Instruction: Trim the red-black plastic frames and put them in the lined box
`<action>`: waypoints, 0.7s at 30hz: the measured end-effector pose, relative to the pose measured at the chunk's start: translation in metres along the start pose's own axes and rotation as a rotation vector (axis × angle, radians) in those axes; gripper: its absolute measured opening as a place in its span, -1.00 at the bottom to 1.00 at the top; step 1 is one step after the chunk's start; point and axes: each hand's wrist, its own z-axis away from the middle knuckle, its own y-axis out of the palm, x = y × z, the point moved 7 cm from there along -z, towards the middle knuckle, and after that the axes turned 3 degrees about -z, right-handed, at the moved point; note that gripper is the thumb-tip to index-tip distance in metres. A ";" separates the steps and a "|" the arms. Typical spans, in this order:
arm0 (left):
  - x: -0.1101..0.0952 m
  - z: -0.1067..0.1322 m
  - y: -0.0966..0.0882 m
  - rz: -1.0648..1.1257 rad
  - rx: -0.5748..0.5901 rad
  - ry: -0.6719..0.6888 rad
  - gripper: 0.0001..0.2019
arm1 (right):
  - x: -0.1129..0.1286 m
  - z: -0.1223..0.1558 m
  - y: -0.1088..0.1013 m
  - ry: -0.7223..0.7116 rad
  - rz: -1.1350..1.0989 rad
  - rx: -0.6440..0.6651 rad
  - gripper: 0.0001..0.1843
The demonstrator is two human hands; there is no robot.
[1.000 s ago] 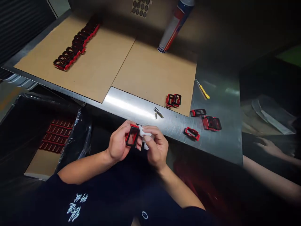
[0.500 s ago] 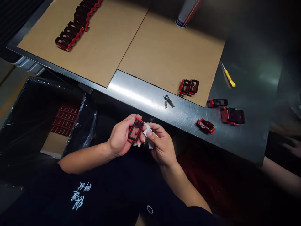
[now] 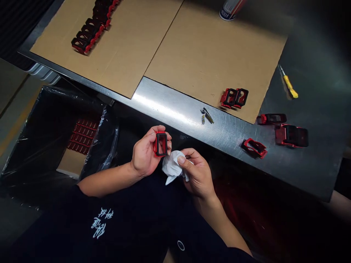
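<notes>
My left hand [image 3: 144, 153] grips a small red-and-black rectangular frame [image 3: 157, 144], its opening turned up toward me. Fingers wrap round the frame's far side and the thumb lies along its near edge. Just to the right, my right hand [image 3: 200, 175] pinches a crumpled white cloth [image 3: 172, 166] between thumb and fingers. The cloth hangs apart from the frame, slightly below it. Both hands are in front of the metal table's near edge, over my dark shirt.
Cardboard sheets [image 3: 214, 51] cover much of the metal table [image 3: 164, 98]. On them stand a row of red-black frames [image 3: 87, 34], a pair of frames [image 3: 235, 98] and a spray can [image 3: 230, 9]. More frames [image 3: 255, 147], small metal pieces [image 3: 207, 115] and a yellow-handled tool [image 3: 289, 86] lie rightward. A lined bin [image 3: 52, 128] holds red parts.
The cloth has come away from the frame, drawn to the right and down by my right hand, and more of it shows. My left hand has turned the frame more upright.
</notes>
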 end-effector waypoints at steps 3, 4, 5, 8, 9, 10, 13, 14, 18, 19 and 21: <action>-0.002 0.002 0.001 -0.028 0.007 0.053 -0.77 | -0.002 0.003 0.007 -0.008 0.012 0.022 -0.62; -0.003 0.002 0.001 -0.034 0.001 0.064 -0.77 | -0.002 0.003 0.010 -0.017 0.007 0.025 -0.62; -0.003 0.003 0.001 -0.037 -0.008 0.076 -0.77 | -0.002 0.003 0.012 -0.026 -0.001 0.025 -0.62; -0.008 0.002 0.002 -0.034 -0.017 0.122 -0.81 | -0.004 0.003 0.017 -0.029 -0.020 0.037 -0.62; -0.011 0.002 0.003 -0.030 -0.011 0.145 -0.81 | -0.006 0.003 0.019 -0.020 -0.017 0.048 -0.62; -0.014 0.001 0.005 -0.024 -0.002 0.174 -0.81 | -0.009 0.003 0.021 -0.009 -0.011 0.061 -0.63; -0.023 0.001 0.009 -0.022 0.009 0.276 -0.77 | -0.015 0.003 0.025 0.008 0.016 0.095 -0.63; -0.025 0.002 0.010 -0.030 0.005 0.307 -0.75 | -0.015 0.004 0.026 0.004 0.029 0.103 -0.63; -0.029 0.003 0.012 -0.096 -0.024 0.375 -0.78 | -0.011 0.006 0.033 -0.058 0.086 0.122 -0.65; -0.029 0.004 0.013 -0.110 -0.024 0.386 -0.80 | -0.009 0.006 0.036 -0.076 0.100 0.121 -0.65; -0.029 0.005 0.013 -0.121 -0.007 0.406 -0.83 | -0.006 0.006 0.039 -0.102 0.133 0.112 -0.66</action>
